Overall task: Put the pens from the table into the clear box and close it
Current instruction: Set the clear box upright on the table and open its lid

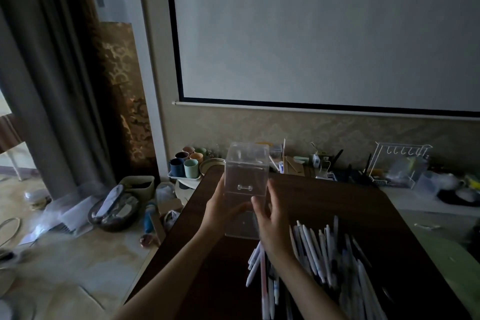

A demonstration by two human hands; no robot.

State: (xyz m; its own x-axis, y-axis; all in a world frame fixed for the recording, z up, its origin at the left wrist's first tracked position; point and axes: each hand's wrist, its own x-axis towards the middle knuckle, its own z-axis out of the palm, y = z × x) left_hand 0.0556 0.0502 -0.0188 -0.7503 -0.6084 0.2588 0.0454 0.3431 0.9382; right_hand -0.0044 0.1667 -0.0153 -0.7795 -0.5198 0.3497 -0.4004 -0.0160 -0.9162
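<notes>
A tall clear box with a small handle on its front stands upright near the far left part of the dark wooden table. My left hand grips the box's left side and lower front. Against its right side lies my right hand, fingers spread. I see nothing inside the box. A heap of several white and pale pens lies on the table to the right of and behind my right forearm, reaching the near edge.
Coloured cups on a tray and a plate sit beyond the table's far left corner. A white wire rack and clutter line the shelf behind. Bags and a basket lie on the floor to the left. A projection screen hangs above.
</notes>
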